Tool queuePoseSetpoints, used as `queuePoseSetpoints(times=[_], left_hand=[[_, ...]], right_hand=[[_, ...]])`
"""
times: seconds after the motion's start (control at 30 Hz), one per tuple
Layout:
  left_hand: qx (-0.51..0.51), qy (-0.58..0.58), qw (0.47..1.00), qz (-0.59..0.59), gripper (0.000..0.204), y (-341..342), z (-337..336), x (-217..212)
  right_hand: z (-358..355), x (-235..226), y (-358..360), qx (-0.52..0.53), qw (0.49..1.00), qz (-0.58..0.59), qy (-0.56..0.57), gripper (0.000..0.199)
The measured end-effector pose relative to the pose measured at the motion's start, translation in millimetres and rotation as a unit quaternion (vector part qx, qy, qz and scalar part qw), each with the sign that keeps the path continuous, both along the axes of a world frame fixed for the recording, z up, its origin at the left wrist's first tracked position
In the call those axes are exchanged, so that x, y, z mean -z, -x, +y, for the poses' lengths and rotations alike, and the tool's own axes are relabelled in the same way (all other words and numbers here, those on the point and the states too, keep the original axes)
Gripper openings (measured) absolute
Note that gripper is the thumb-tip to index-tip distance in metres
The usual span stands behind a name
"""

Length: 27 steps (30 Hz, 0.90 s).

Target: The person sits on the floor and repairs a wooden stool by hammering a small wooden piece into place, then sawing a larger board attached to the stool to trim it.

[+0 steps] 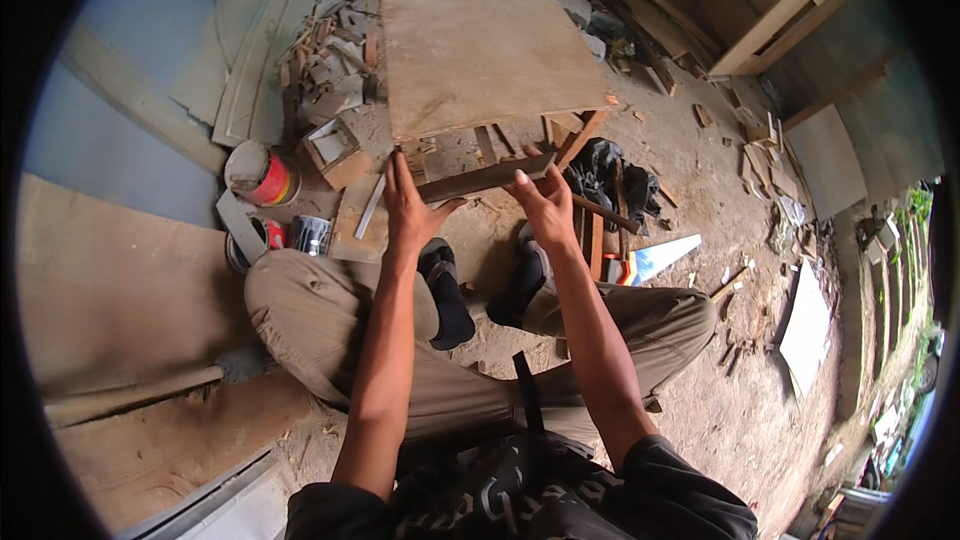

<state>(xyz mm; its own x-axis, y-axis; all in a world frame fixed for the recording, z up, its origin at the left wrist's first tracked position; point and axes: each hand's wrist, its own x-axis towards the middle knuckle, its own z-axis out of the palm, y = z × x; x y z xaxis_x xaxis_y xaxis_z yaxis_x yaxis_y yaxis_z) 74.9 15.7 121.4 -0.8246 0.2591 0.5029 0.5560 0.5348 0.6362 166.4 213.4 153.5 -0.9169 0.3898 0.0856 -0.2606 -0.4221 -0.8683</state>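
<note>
A low wooden chair or stool stands in front of me, its flat plywood seat [490, 55] facing up. A dark brown wooden strip [485, 178] lies crosswise just below the seat's near edge, tilted slightly up to the right. My left hand [408, 205] grips its left end, thumb stretched beneath it and fingers reaching up to the seat's near left corner. On the right end, my right hand [545, 208] holds the strip between thumb and fingers, beside the chair's right front leg [582, 140]. The left hand partly hides the strip's left end.
A handsaw [660, 260] lies by my right knee, near a black plastic bag [600, 172]. Paint cans [262, 175] and a wooden block [333, 152] stand left. Wood scraps and rubble [330, 75] lie at the back left; a white sheet [806, 330] lies right.
</note>
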Motion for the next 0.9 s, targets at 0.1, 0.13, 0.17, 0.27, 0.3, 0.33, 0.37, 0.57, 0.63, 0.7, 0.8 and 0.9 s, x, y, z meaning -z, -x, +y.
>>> queuePoseSetpoints(times=[0.1, 0.13, 0.17, 0.27, 0.3, 0.33, 0.37, 0.57, 0.63, 0.7, 0.8, 0.9], left_hand=[[0.03, 0.025, 0.999, 0.036, 0.126, -16.9, 3.4, -39.3], [0.045, -0.033, 0.998, 0.03, 0.123, -17.9, 6.1, -48.9], [0.062, -0.091, 0.994, 0.023, 0.121, -16.6, 10.1, -55.4], [0.034, -0.111, 0.993, 0.025, 0.096, -12.2, 7.1, -62.9], [0.015, -0.102, 0.995, 0.011, 0.084, -11.8, 5.0, -63.8], [0.007, -0.111, 0.994, -0.013, 0.083, -13.2, 4.9, -67.4], [-0.002, -0.121, 0.992, -0.037, 0.082, -13.5, 7.6, -70.6], [-0.011, -0.216, 0.964, -0.158, 0.032, 24.3, -21.4, -87.0], [0.027, -0.185, 0.96, -0.207, 0.034, 26.2, -28.8, -99.2], [0.04, -0.107, 0.966, -0.231, 0.037, 1.3, -12.4, -135.2], [0.027, 0.092, 0.97, -0.225, 0.054, -27.0, 3.3, -153.7], [0.123, 0.068, 0.955, -0.262, 0.055, -65.1, 37.0, -162.9]], right_hand=[[33.4, -5.5, -44.4, 0.011, 0.991, 0.083, 0.108, 0.048], [38.8, -7.0, -53.0, 0.021, 0.987, 0.097, 0.125, 0.048], [43.4, -10.6, -60.0, 0.033, 0.983, 0.112, 0.142, 0.048], [49.4, -34.5, -68.6, 0.035, 0.978, 0.146, 0.141, 0.049], [52.0, -40.1, -70.6, 0.034, 0.981, 0.151, 0.119, 0.051], [52.4, -43.4, -71.8, 0.032, 0.98, 0.157, 0.118, 0.052], [54.0, -46.6, -73.6, 0.028, 0.979, 0.163, 0.116, 0.053], [61.3, -45.9, -87.9, 0.021, 0.982, 0.152, 0.109, 0.056], [62.3, -33.8, -92.6, 0.016, 0.983, 0.138, 0.123, 0.057], [65.3, -21.3, -95.6, 0.012, 0.983, 0.127, 0.134, 0.057], [63.6, -7.8, -97.3, 0.006, 0.982, 0.117, 0.151, 0.055], [62.1, -6.4, -98.4, -0.015, 0.984, 0.105, 0.141, 0.054]])
